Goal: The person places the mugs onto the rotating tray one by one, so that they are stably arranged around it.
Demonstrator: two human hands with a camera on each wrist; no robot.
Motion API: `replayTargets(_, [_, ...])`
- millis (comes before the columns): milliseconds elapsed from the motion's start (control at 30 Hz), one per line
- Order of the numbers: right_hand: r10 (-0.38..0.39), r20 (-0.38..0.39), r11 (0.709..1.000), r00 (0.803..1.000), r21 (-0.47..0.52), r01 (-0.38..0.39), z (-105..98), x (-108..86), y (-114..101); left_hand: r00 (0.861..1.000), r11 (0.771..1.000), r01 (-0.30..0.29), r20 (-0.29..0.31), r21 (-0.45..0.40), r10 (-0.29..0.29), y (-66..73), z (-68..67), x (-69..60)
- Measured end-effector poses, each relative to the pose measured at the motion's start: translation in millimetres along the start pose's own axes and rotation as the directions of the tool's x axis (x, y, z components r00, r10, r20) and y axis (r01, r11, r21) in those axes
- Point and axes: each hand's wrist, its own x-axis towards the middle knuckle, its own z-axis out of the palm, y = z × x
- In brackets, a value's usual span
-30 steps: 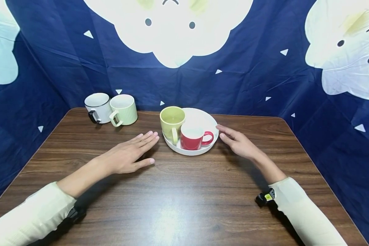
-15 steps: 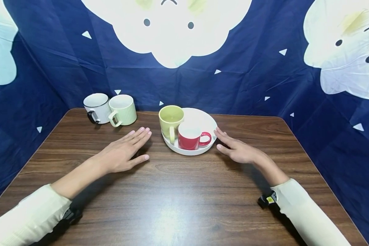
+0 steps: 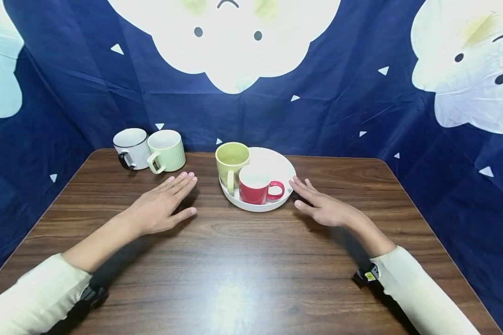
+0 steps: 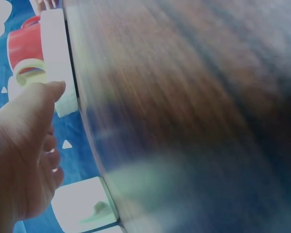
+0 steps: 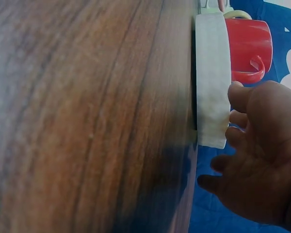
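Note:
A shallow white dish (image 3: 276, 163) stands on the table, with a red mug (image 3: 251, 191) and a yellow-green mug (image 3: 229, 162) upright in it. Beside its right rim is my right hand (image 3: 324, 207), fingers extended; the fingertips overlap the rim in the head view. From the right wrist, my thumb (image 5: 240, 97) appears against the dish wall, under the red mug's handle. Palm down, my left hand (image 3: 157, 207) hovers over the table left of the dish, apart from it, with straight fingers and the thumb spread. It holds nothing.
At the back left stand a ribbed pale green mug (image 3: 173, 151) and a white mug (image 3: 138, 156) with a black handle, side by side. The brown wooden table (image 3: 234, 260) ends at a blue cloth backdrop (image 3: 193, 111) behind and at both sides.
My left hand has drawn leftward, away from the dish. My right fingertips have shifted slightly left and nearer me along the rim. Both mugs in the dish have turned a little, the red one shifting left.

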Motion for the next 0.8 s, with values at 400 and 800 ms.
replayTargets(400, [-0.068, -0.193, 0.996, 0.979, -0.061, 0.057, -2.9, 6.4, 2.1, 0.99, 0.999, 0.039, -0.138, 0.015, -0.036, -5.7, -2.5, -2.0])
replayTargets(800, [-0.068, -0.128, 0.993, 0.989, -0.108, 0.055, -0.9, 9.4, 2.9, 0.946, 0.995, 0.094, -0.31, -0.023, -0.096, -17.8, -1.8, -3.3])
